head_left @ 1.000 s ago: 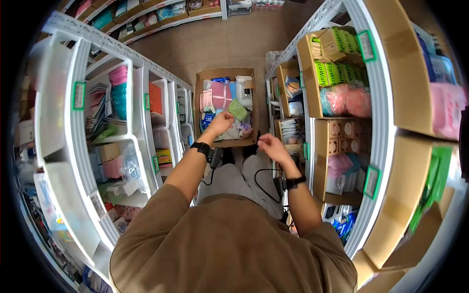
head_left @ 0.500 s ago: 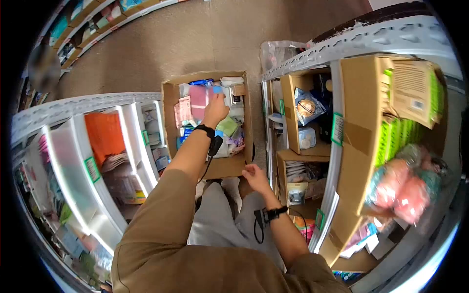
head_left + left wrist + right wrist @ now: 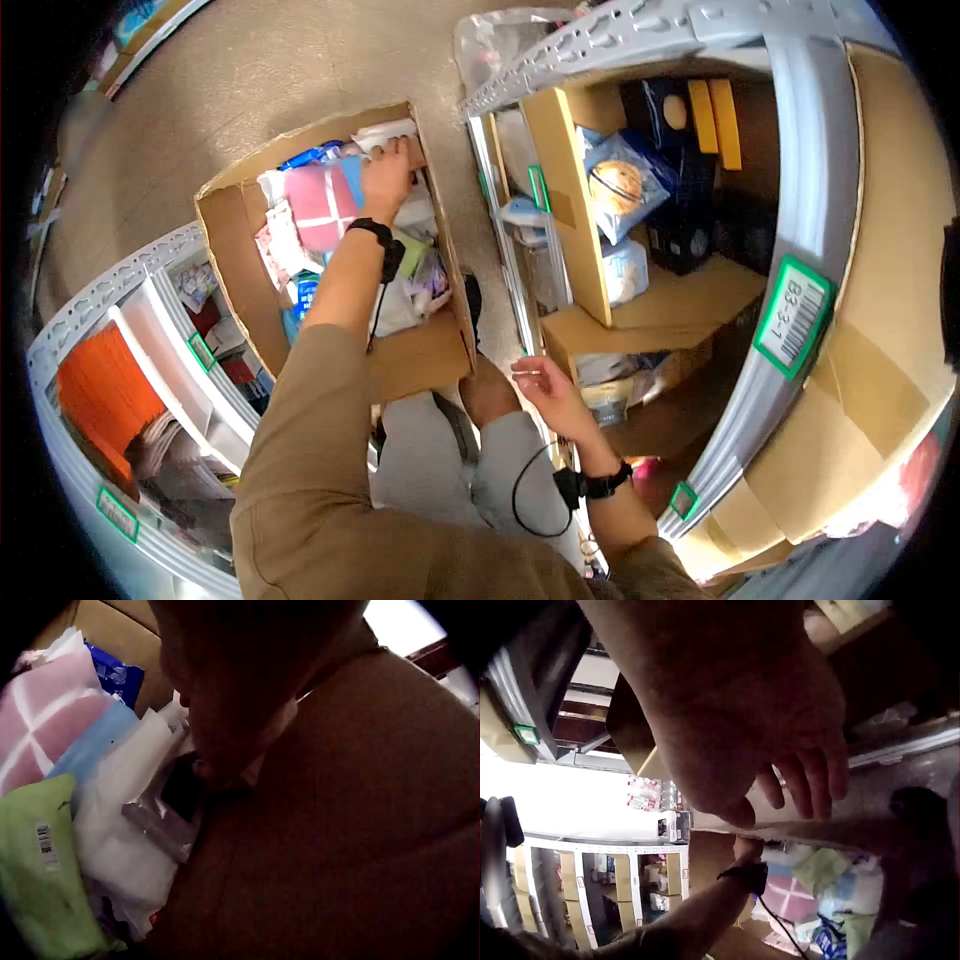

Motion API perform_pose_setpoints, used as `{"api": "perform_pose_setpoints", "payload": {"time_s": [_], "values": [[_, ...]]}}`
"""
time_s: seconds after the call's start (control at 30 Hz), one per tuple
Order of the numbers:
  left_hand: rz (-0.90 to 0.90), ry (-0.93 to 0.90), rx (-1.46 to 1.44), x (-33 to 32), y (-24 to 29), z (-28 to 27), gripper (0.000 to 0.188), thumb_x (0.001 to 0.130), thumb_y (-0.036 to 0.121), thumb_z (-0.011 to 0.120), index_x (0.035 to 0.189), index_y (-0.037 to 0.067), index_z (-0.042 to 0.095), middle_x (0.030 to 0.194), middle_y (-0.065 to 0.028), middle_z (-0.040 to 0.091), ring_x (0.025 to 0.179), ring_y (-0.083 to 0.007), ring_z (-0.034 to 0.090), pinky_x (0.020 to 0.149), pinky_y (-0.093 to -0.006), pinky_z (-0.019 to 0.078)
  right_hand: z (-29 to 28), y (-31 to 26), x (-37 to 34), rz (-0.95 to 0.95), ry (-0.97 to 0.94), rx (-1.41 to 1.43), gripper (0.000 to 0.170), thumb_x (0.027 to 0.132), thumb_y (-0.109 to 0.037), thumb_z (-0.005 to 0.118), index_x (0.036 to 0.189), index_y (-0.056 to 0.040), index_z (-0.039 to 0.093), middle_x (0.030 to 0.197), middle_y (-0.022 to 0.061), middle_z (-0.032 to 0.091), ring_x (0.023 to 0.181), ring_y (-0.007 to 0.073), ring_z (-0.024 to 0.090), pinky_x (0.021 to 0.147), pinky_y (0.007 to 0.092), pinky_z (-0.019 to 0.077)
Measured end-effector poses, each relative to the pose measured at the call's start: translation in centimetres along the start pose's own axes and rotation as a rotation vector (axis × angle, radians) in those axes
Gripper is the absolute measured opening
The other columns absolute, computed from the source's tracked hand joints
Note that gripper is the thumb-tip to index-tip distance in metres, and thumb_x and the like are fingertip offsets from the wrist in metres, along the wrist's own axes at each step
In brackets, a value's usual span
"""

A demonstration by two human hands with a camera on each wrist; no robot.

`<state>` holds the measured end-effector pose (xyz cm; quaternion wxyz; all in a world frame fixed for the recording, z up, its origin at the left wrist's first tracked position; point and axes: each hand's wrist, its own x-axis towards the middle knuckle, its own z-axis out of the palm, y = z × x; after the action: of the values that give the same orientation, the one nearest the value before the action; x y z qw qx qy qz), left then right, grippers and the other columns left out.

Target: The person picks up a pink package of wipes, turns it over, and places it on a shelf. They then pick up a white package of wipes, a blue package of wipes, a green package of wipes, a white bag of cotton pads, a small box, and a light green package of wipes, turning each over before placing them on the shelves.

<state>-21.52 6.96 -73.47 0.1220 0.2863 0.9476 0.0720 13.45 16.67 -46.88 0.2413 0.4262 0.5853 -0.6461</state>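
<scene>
My left hand (image 3: pixel 386 182) reaches into an open cardboard box (image 3: pixel 418 358) on the floor, at its far right corner. Its fingertips are mostly hidden, and I cannot tell whether they hold anything. Around it lie a pink package with white crossing stripes (image 3: pixel 316 208), white plastic wrapping (image 3: pixel 112 825) and a green pouch (image 3: pixel 37 862). A dark, clear-wrapped item (image 3: pixel 180 787) is right beside the thumb in the left wrist view. With loosely bent fingers and nothing in it, my right hand (image 3: pixel 553 396) hovers right of the box's near corner, before the right shelf.
At right, a metal rack (image 3: pixel 800 190) holds cardboard bins (image 3: pixel 640 325) with bagged goods. White bins with an orange packet (image 3: pixel 105 395) stand on the left rack. Beyond the box stretches bare brown floor (image 3: pixel 280 70). A cable (image 3: pixel 518 500) loops at my right wrist.
My left hand has gone from the green pouch across the box to its far right corner. The view has turned toward the right rack, and my right hand stays near the box's near right corner.
</scene>
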Motion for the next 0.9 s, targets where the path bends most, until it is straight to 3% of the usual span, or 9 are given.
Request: {"api": "perform_pose_setpoints", "payload": {"time_s": [0.1, 0.23, 0.3, 0.37, 0.4, 0.5, 0.67, 0.73, 0.9], "values": [[-0.015, 0.031, -0.069, -2.8, -1.1, -1.7, 0.056, 0.072, 0.021, 0.073, 0.122, 0.007, 0.051, 0.113, -0.0111, 0.061, 0.104, -0.0324, 0.060, 0.085, -0.0487, 0.0503, -0.3, -0.6, -0.9, -0.029, -0.077, -0.128, 0.033, 0.096, -0.022, 0.060, 0.121, -0.0031, 0.052, 0.112, 0.0065, 0.063, 0.105, 0.0153, 0.061, 0.089, 0.0313, 0.0491], [-0.109, -0.029, -0.443, -7.7, -4.6, -5.3, 0.052, 0.072, 0.018, 0.073, 0.116, -0.001, 0.052, 0.111, -0.0223, 0.061, 0.104, -0.0413, 0.058, 0.091, -0.0452, 0.0463, -0.5, 0.1, -1.7, -0.154, 0.044, -0.347, 0.042, 0.094, -0.031, 0.061, 0.121, -0.0007, 0.052, 0.116, 0.0167, 0.063, 0.108, 0.0277, 0.061, 0.092, 0.0381, 0.0482], [-0.081, -0.027, -0.531, -9.5, -3.5, -9.4, 0.051, 0.072, 0.017, 0.072, 0.115, -0.003, 0.052, 0.112, -0.0255, 0.060, 0.105, -0.0426, 0.057, 0.092, -0.0442, 0.0458, -0.1, -4.0, -3.5, -0.194, 0.102, -0.368, 0.038, 0.093, -0.028, 0.060, 0.117, 0.0006, 0.055, 0.113, 0.0195, 0.063, 0.104, 0.0322, 0.063, 0.090, 0.0394, 0.0491], [-0.233, -0.046, -0.545, -12.0, -2.8, -15.1, 0.053, 0.069, 0.014, 0.075, 0.113, -0.005, 0.052, 0.113, -0.0271, 0.059, 0.107, -0.0417, 0.058, 0.093, -0.0429, 0.0459, 0.7, -7.6, -6.5, -0.222, 0.143, -0.444, 0.038, 0.092, -0.026, 0.061, 0.118, 0.0005, 0.054, 0.112, 0.0183, 0.063, 0.103, 0.0303, 0.062, 0.089, 0.0382, 0.0489], [-0.204, -0.046, -0.544, -12.8, -2.5, -17.1, 0.053, 0.069, 0.014, 0.075, 0.113, -0.005, 0.052, 0.113, -0.0271, 0.059, 0.107, -0.0417, 0.058, 0.093, -0.0429, 0.0459, 1.2, -9.5, -7.8, -0.265, 0.160, -0.536, 0.038, 0.091, -0.025, 0.062, 0.118, 0.0004, 0.052, 0.112, 0.0171, 0.062, 0.103, 0.0284, 0.062, 0.089, 0.0369, 0.0487], [-0.282, 0.031, -0.628, -15.9, -1.1, -23.6, 0.061, 0.064, 0.011, 0.080, 0.116, -0.002, 0.050, 0.109, -0.0231, 0.061, 0.105, -0.0352, 0.060, 0.091, -0.0402, 0.0468, 3.1, -12.9, -12.2, -0.324, 0.143, -0.610, 0.039, 0.090, -0.026, 0.062, 0.118, -0.0011, 0.053, 0.113, 0.0178, 0.060, 0.104, 0.0329, 0.060, 0.089, 0.0404, 0.0481], [-0.192, 0.085, -0.910, -19.8, -1.2, -28.5, 0.064, 0.065, 0.003, 0.081, 0.119, 0.000, 0.046, 0.114, -0.0163, 0.059, 0.105, -0.0271, 0.061, 0.089, -0.0365, 0.0500, 5.5, -18.2, -20.5, -0.502, 0.092, -0.703, 0.035, 0.090, -0.027, 0.060, 0.117, -0.0049, 0.052, 0.110, 0.0157, 0.058, 0.102, 0.0363, 0.059, 0.085, 0.0452, 0.0490], [-0.117, -0.111, -1.365, -21.1, 1.5, -33.6, 0.065, 0.066, -0.001, 0.081, 0.119, 0.003, 0.044, 0.119, -0.0145, 0.057, 0.108, -0.0239, 0.061, 0.091, -0.0335, 0.0509, 5.8, -20.0, -23.6, -0.509, 0.108, -0.706, 0.035, 0.090, -0.027, 0.059, 0.117, -0.0052, 0.052, 0.111, 0.0150, 0.059, 0.104, 0.0356, 0.059, 0.086, 0.0451, 0.0492], [0.256, -0.508, -1.423, -24.1, 6.7, -46.8, 0.065, 0.068, 0.005, 0.084, 0.120, 0.006, 0.045, 0.113, -0.0079, 0.063, 0.105, -0.0180, 0.061, 0.091, -0.0320, 0.0481, 6.1, -21.6, -30.0, -0.682, 0.296, -0.459, 0.041, 0.087, -0.020, 0.066, 0.119, -0.0043, 0.048, 0.110, 0.0183, 0.062, 0.097, 0.0338, 0.064, 0.081, 0.0416, 0.0525]]}}
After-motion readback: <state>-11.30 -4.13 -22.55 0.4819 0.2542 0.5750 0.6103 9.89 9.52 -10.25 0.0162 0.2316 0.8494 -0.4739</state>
